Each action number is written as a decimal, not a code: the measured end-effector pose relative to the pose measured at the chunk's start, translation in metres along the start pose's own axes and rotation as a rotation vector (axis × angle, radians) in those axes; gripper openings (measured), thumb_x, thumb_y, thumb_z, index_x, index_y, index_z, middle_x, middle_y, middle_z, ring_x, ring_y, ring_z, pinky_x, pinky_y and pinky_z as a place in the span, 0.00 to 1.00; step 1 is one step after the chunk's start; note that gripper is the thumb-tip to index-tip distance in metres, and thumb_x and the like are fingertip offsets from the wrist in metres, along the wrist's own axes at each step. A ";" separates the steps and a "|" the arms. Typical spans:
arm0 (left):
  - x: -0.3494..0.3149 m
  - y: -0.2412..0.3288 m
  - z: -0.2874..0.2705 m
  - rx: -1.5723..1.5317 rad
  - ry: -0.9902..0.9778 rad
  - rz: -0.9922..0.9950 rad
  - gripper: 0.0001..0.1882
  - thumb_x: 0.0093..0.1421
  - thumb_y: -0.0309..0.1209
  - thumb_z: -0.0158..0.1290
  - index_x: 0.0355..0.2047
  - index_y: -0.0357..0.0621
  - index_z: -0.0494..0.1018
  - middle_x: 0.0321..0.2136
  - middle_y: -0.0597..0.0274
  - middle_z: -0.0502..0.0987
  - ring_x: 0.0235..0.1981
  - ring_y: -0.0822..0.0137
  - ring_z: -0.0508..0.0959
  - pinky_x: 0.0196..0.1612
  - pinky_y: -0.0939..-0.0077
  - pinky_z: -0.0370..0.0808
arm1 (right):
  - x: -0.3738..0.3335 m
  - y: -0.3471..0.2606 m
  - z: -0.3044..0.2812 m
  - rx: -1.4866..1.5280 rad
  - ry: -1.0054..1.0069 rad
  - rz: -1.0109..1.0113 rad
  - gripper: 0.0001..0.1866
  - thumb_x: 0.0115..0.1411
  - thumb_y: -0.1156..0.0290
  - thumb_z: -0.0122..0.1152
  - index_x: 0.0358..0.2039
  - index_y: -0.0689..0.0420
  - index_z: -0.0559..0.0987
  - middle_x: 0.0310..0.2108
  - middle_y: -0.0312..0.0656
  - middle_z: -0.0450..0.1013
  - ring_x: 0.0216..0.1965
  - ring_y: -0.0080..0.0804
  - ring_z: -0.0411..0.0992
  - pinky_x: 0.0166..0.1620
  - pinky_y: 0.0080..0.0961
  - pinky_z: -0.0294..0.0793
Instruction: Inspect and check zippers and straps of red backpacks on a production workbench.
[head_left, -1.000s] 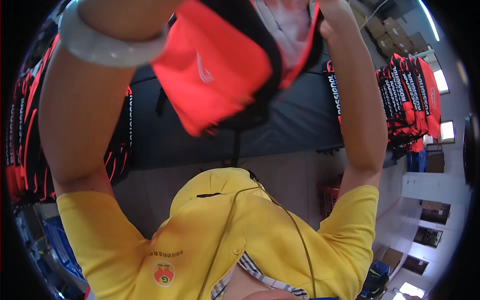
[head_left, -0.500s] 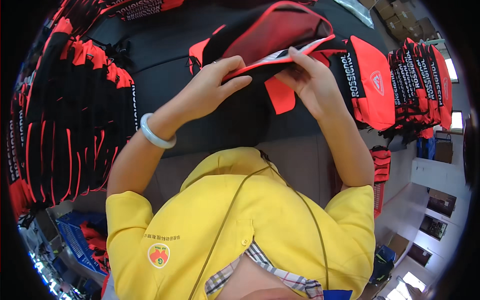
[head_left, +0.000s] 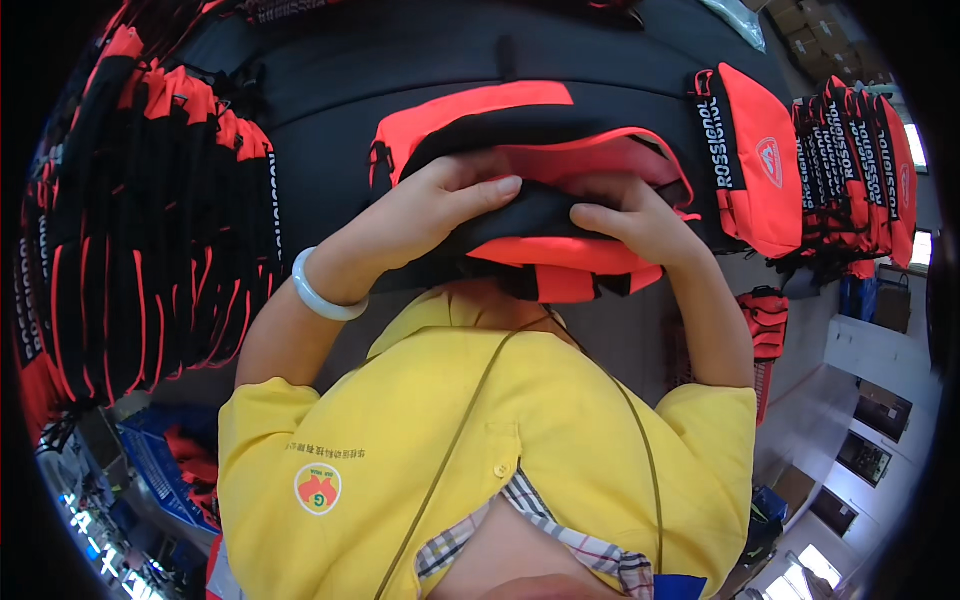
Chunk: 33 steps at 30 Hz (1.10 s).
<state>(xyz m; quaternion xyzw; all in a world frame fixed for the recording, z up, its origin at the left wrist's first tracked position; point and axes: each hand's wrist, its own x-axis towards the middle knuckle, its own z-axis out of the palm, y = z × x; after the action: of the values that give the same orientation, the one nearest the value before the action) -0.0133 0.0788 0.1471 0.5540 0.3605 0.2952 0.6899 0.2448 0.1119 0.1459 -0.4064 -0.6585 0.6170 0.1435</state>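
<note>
A black and neon-red bag (head_left: 540, 120) lies before me with its mouth gaping toward me and a reddish lining showing inside. My left hand (head_left: 455, 195) grips the near edge of the opening at its left; the fingers are inside, largely hidden, and the thumb presses on the black fabric outside. At the right of the same edge my right hand (head_left: 635, 215) does likewise, its fingers tucked in and its thumb on the outer side. The bag's near red panel and a red flap (head_left: 565, 283) hang toward my body.
A long row of similar black and red bags (head_left: 130, 240) stands at the left. One red and black bag (head_left: 762, 165) lies to the right, with a stack of several more (head_left: 850, 170) beyond it. The dark tabletop (head_left: 400, 60) stretches behind. A blue crate (head_left: 165, 460) sits low at the left.
The bag has come nearer my body and its near side has folded down, opening the mouth wider. Both hands have moved from pinching its edge to reaching their fingers inside.
</note>
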 end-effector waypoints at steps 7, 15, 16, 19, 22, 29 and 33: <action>-0.008 0.028 -0.005 0.010 -0.052 -0.095 0.19 0.63 0.35 0.54 0.50 0.33 0.70 0.43 0.64 0.75 0.45 0.77 0.72 0.51 0.81 0.69 | 0.017 -0.028 -0.017 0.080 -0.166 -0.010 0.15 0.63 0.61 0.60 0.37 0.63 0.78 0.29 0.30 0.73 0.32 0.12 0.67 0.37 0.15 0.68; -0.072 0.097 -0.057 0.081 0.534 0.206 0.08 0.65 0.32 0.48 0.31 0.42 0.69 0.27 0.71 0.72 0.29 0.84 0.70 0.33 0.91 0.65 | -0.019 -0.035 -0.119 -0.223 0.223 -0.241 0.13 0.61 0.63 0.60 0.32 0.61 0.76 0.26 0.26 0.68 0.29 0.10 0.62 0.31 0.13 0.62; -0.086 0.102 -0.073 0.049 0.479 0.233 0.09 0.66 0.33 0.47 0.32 0.42 0.69 0.26 0.71 0.72 0.28 0.84 0.70 0.32 0.91 0.64 | -0.023 -0.045 -0.109 -0.068 0.119 -0.292 0.11 0.61 0.64 0.59 0.32 0.60 0.76 0.27 0.25 0.68 0.29 0.10 0.62 0.31 0.13 0.61; -0.103 0.128 -0.101 0.054 0.598 0.228 0.10 0.66 0.33 0.47 0.29 0.42 0.70 0.24 0.72 0.71 0.25 0.84 0.70 0.29 0.91 0.63 | -0.020 -0.067 -0.078 0.152 0.027 -0.349 0.08 0.61 0.65 0.60 0.34 0.56 0.75 0.29 0.24 0.69 0.31 0.08 0.64 0.33 0.11 0.62; -0.088 0.136 -0.132 0.190 0.745 0.214 0.10 0.66 0.34 0.49 0.29 0.44 0.73 0.23 0.73 0.71 0.24 0.83 0.71 0.29 0.89 0.65 | -0.012 -0.083 -0.045 0.613 0.057 -0.418 0.08 0.61 0.66 0.62 0.33 0.55 0.74 0.30 0.27 0.73 0.31 0.10 0.69 0.35 0.11 0.69; -0.076 0.101 -0.186 0.053 0.684 0.107 0.17 0.68 0.43 0.46 0.35 0.42 0.75 0.29 0.68 0.76 0.31 0.78 0.75 0.37 0.84 0.70 | 0.016 -0.069 -0.026 0.887 0.097 -0.253 0.07 0.64 0.66 0.58 0.33 0.56 0.75 0.30 0.33 0.75 0.28 0.15 0.74 0.34 0.17 0.76; -0.062 0.070 -0.095 0.967 1.042 0.626 0.23 0.66 0.44 0.48 0.50 0.35 0.69 0.49 0.52 0.71 0.49 0.62 0.72 0.55 0.69 0.65 | 0.024 -0.069 -0.040 0.880 0.246 -0.264 0.11 0.65 0.62 0.58 0.32 0.57 0.78 0.29 0.36 0.77 0.26 0.18 0.74 0.32 0.17 0.76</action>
<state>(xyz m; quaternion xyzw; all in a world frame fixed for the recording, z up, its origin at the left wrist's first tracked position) -0.1271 0.0960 0.2136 0.6593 0.5537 0.5086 -0.0024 0.2328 0.1633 0.2103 -0.2899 -0.3589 0.7609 0.4563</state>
